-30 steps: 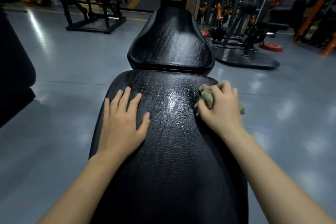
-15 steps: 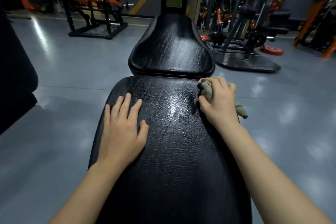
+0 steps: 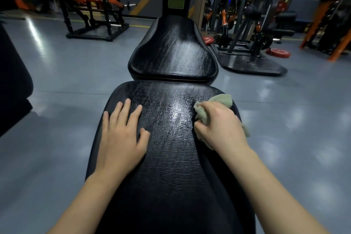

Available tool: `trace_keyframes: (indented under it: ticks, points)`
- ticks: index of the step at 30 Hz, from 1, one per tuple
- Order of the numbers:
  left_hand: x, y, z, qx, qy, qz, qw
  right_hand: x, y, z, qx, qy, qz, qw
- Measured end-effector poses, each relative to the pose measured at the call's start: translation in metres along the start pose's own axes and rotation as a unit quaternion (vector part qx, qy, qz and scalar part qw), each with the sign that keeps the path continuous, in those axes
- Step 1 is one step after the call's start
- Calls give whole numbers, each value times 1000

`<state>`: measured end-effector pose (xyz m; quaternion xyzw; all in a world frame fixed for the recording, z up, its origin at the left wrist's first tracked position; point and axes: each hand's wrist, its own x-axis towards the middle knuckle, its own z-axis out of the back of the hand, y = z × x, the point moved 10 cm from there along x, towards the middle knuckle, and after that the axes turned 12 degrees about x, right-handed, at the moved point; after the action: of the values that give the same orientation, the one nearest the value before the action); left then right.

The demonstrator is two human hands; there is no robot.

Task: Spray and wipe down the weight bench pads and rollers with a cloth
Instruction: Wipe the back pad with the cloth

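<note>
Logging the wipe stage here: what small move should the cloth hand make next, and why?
Probably sweep the right hand, gripping the crumpled pale green cloth, leftward across the long black textured bench pad: the cloth sits at the pad's right edge, and the left hand rests flat on its left side.

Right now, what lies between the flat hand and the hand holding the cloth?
In the head view, only bare black bench pad, shiny with a wet sheen, lies between the left hand and the right hand gripping the cloth.

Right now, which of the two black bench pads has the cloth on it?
The nearer pad: the right hand grips the green cloth on it. The farther pad is untouched.
</note>
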<state>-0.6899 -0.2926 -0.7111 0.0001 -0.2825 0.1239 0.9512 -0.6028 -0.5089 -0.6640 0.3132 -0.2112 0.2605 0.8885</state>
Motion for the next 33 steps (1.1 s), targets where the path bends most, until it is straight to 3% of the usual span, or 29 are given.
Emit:
trace_keyframes:
  ticks: [4, 9, 12, 16, 22, 27, 30, 33]
  points:
    - [0, 1, -1, -6, 4, 4, 1000, 27, -19, 3, 76, -75, 37, 994]
    - [2, 3, 1, -28, 0, 11, 1000, 44, -37, 4, 97, -88, 12, 991]
    - [2, 1, 0, 2, -1, 7, 1000, 25, -37, 2, 71, -72, -13, 995]
    - [0, -1, -1, 13, -1, 5, 1000, -2, -19, 5, -26, -29, 18, 999]
    - [1, 0, 0, 5, -6, 4, 1000, -25, -7, 1, 26, -6, 73, 997]
    - [2, -1, 1, 10, -17, 1, 1000, -3, -11, -2, 32, -76, 68, 994]
    - [1, -2, 2, 12, -24, 2, 1000, 27, -26, 2, 64, -125, 15, 990]
    - [0, -1, 2, 13, -22, 0, 1000, 42, -37, 0, 68, -110, -31, 991]
